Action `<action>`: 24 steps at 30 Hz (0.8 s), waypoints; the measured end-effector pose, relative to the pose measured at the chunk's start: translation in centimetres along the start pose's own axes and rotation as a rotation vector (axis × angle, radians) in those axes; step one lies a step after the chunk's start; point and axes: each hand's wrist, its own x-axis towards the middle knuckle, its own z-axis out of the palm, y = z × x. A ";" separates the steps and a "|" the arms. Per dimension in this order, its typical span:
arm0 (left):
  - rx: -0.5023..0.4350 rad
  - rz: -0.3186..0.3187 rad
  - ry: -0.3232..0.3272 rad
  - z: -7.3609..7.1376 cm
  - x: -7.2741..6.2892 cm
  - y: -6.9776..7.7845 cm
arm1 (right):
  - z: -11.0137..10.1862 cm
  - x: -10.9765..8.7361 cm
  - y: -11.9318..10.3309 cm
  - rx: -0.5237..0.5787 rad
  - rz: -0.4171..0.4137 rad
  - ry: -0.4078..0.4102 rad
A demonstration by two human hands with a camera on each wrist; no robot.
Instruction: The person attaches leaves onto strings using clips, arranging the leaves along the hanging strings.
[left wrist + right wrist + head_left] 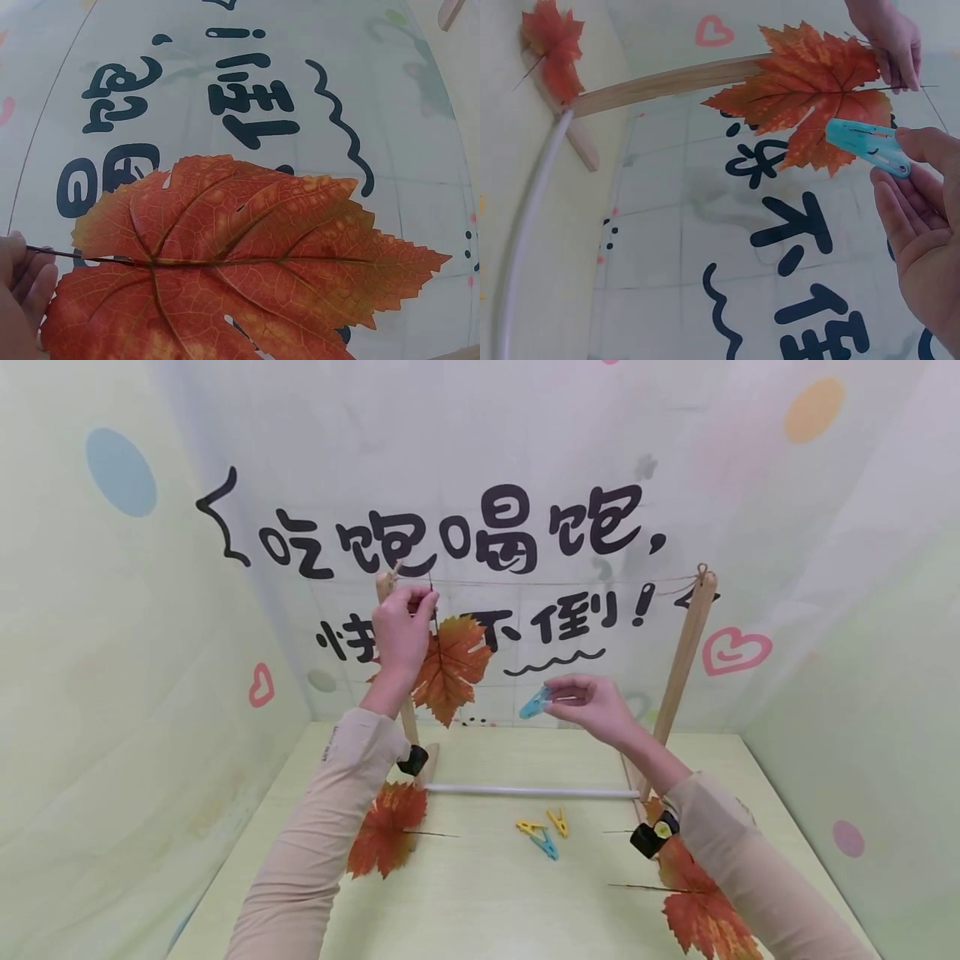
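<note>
My left hand pinches the thin dark stem of an orange-red artificial maple leaf near the left end of a string. The leaf hangs tip down, and its stem top reaches about the string's height. In the left wrist view the leaf fills the lower half, with the fingertips at its stem. My right hand holds a light blue clothespin between thumb and fingers, lower and to the right of the leaf. The right wrist view shows the clothespin apart from the leaf.
The string runs between two wooden posts, the right post in plain view. A white rod joins their bases. On the table lie yellow clothespins, a blue clothespin, a leaf at left and leaves at right.
</note>
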 end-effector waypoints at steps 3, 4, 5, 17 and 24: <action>-0.006 0.003 0.003 0.1 0.0 0.0 | -0.1 0.6 -1.0 0.014 -0.027 0.021; -0.006 0.003 0.002 0.1 0.0 0.0 | -0.2 0.8 -1.3 0.015 -0.037 0.029; -0.007 0.002 0.000 0.1 0.0 0.0 | -0.2 1.0 -1.6 0.015 -0.050 0.036; 0.009 -0.009 0.000 0.4 0.0 0.0 | 0.7 4.3 -5.2 0.074 -0.151 0.144; 0.001 -0.018 -0.004 0.4 0.0 -0.1 | 2.0 5.3 -6.8 0.114 -0.166 0.167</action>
